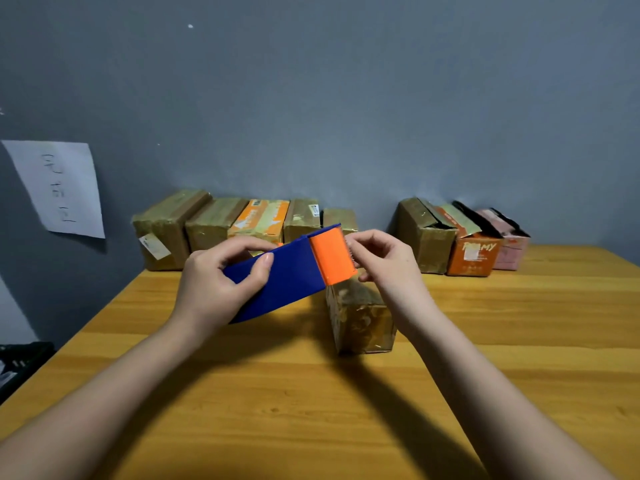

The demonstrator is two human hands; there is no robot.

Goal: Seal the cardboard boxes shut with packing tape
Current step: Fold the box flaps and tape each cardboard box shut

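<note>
A blue-and-orange tape dispenser (294, 271) is being gripped by the left hand (214, 282), fingers and thumb curled round the blue body, above the wooden table (519, 323). The tape end at the orange head is being picked at by the right hand (384, 261), fingertips narrowed in a pinch (tape itself too clear to tell), probably so a strip can be pulled. A small cardboard box (360, 317) is standing just below, placed for sealing. More boxes (214, 223) are being kept against the wall.
</note>
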